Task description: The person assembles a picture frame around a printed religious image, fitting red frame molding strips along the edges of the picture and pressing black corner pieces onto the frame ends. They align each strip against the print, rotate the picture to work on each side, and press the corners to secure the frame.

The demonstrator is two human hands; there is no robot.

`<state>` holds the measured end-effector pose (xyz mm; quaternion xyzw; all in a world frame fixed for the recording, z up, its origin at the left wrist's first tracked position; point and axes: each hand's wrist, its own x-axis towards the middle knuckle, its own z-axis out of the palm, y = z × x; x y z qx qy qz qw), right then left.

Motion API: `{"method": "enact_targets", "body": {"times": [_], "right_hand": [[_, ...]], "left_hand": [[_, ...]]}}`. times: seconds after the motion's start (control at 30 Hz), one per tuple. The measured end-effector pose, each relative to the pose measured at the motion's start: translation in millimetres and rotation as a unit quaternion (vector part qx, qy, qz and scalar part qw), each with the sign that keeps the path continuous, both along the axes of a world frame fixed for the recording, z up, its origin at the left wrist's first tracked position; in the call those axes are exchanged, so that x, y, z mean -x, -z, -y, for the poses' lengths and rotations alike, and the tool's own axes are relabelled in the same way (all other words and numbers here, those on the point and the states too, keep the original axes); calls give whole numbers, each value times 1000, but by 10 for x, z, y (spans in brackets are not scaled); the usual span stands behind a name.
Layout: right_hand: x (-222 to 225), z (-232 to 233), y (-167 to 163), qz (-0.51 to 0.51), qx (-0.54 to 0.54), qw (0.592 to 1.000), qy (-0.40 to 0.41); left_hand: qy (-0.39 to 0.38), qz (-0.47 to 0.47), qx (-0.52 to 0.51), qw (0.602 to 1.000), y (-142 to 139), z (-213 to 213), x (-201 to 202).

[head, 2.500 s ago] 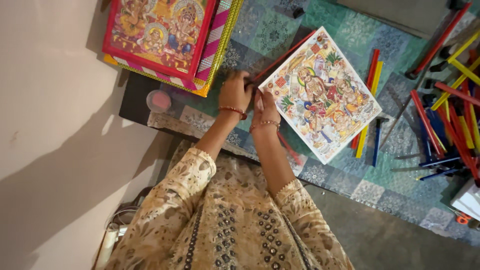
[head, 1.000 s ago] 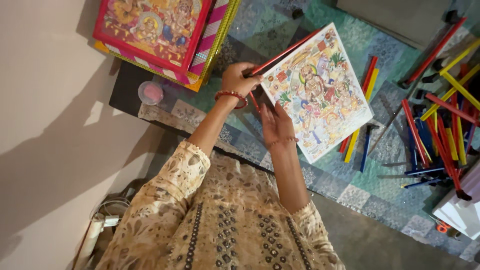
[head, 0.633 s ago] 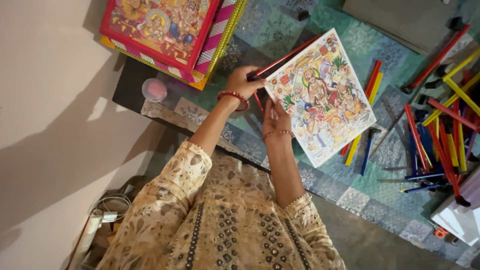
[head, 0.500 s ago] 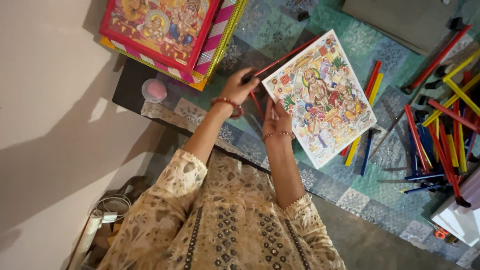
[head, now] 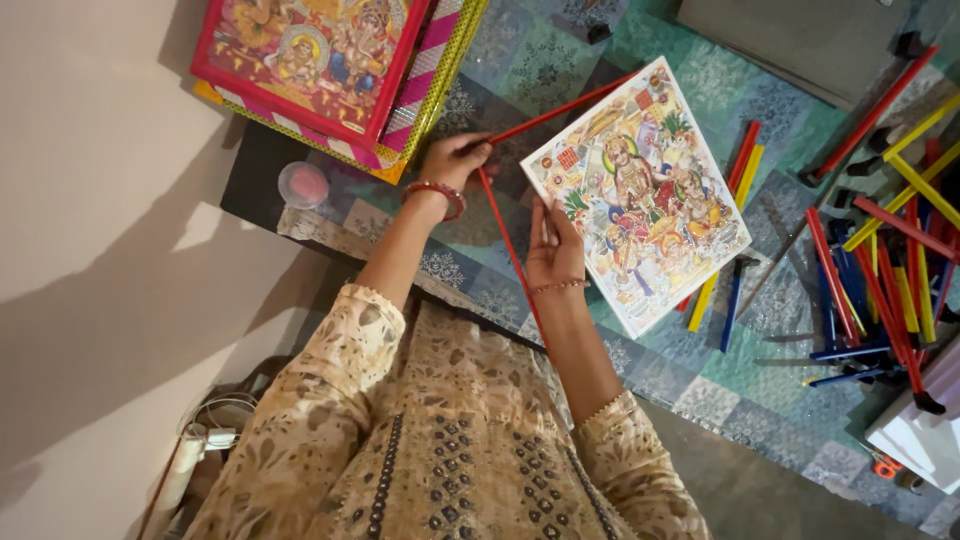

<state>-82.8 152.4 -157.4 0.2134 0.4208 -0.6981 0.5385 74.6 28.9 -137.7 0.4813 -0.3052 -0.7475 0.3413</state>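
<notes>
Both hands have shifted a little since half a second ago: the left hand now sits slightly higher, pinching the corner where two red strips meet, one running up along the top-left edge of the colourful print, the other slanting down past the wrist. Its fingers are curled tight on that joint. The right hand lies on the print's lower-left edge, fingers together and pressed flat. That print rests tilted on the patterned cloth. Framed pictures are stacked above the left hand, a small pink pot sits beside them, and loose coloured strips lie scattered well to the right.
</notes>
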Motion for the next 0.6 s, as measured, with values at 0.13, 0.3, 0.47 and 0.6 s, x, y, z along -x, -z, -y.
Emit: {"method": "enact_targets", "body": {"times": [0.13,0.3,0.47,0.6], "right_hand": [[33,-28,-30,23,-4,1000,-3],[41,-12,-40,16,-13,1000,-1],[22,41,14,-4,94,996,-11],[-95,8,29,-39,52,998,20]], "left_hand": [[12,9,-39,999,14,91,-103],[-6,29,-57,998,-12,124,9],[-37,3,-58,998,-49,-35,203],[-52,-38,-17,998,-60,-134,282]]}}
